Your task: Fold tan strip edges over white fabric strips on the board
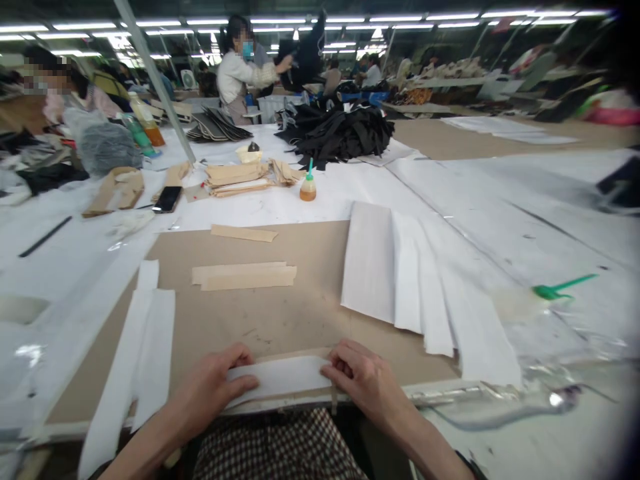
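A white fabric strip (285,376) lies over a tan strip (300,356) at the front edge of the brown board (280,327). My left hand (215,373) has its thumb and fingers closed on the strip's left end. At the other end, my right hand (357,370) pinches the white strip between thumb and curled fingers. Further up the board rest two overlapping tan strips (245,275) and a single tan strip (244,233). Long white strips (155,353) hang over the front edge on the left. To the right, a fanned stack of white pieces (370,260) lies partly off the board.
A small glue bottle (308,188) with a green nozzle stands behind the board. Near it are bundled tan pieces (237,177), a phone (168,199) and a black fabric heap (345,130). A clear bottle with a green spout (550,291) lies right. A co-worker (240,73) stands beyond.
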The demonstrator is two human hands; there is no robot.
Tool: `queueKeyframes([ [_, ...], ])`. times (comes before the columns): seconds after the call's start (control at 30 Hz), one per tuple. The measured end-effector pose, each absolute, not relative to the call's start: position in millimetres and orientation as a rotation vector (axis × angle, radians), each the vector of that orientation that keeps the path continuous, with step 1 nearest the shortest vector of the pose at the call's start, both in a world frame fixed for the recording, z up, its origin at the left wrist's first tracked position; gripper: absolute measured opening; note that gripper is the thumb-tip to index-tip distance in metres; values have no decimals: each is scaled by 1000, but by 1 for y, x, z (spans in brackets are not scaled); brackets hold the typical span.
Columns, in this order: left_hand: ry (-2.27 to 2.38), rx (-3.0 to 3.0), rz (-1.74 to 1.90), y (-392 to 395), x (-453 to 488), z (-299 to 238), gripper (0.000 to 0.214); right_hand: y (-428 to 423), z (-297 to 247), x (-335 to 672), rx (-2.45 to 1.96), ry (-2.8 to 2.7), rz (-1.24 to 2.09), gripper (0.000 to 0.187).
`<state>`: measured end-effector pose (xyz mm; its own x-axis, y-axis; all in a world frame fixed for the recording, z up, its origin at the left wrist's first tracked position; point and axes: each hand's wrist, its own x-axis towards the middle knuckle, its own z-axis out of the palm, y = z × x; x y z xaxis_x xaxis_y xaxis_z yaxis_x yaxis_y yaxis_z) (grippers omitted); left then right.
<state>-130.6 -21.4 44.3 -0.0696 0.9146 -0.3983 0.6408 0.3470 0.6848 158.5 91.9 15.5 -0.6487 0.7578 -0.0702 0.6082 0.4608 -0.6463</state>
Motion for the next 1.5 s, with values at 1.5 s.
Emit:
queueKeyframes([
  [1.5,2028,1324,429,-58,-164,53,23,96,-4,162,-1160,-2538,901,31],
])
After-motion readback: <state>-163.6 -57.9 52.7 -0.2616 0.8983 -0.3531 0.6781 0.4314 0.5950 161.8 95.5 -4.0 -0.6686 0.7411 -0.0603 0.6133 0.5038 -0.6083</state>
